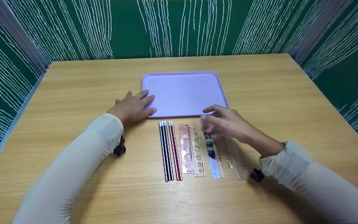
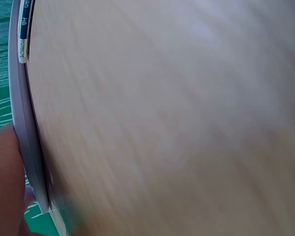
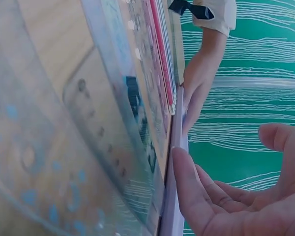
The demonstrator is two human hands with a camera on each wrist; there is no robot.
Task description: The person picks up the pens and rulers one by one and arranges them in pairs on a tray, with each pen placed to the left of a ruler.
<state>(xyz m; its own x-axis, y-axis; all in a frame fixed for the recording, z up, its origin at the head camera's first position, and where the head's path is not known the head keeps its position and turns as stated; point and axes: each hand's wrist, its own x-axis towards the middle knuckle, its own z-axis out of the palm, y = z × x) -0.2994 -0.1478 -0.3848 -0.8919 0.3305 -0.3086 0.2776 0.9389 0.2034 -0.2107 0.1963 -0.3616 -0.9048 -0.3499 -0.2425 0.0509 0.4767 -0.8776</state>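
A lilac tray (image 1: 183,93) lies in the middle of the wooden table (image 1: 73,87). My left hand (image 1: 141,104) rests flat on the wood, its straight fingers touching the tray's near left corner. In front of the tray lie two dark blue pencils (image 1: 166,151), a red pencil (image 1: 175,151), a copper stencil ruler (image 1: 185,149), a clear stencil ruler (image 1: 197,152), a blue patterned ruler (image 1: 212,155) and clear rulers (image 1: 230,154). My right hand (image 1: 208,119) hovers over the rulers' far ends with relaxed fingers (image 3: 196,196), holding nothing. In the right wrist view the clear ruler (image 3: 54,147) fills the frame beside the tray edge (image 3: 174,196).
Green walls with white streaks (image 1: 179,28) enclose the table on three sides. The left wrist view is blurred wood with the tray edge (image 2: 24,128) and a pencil end (image 2: 23,29). Bare wood lies to both sides of the tray.
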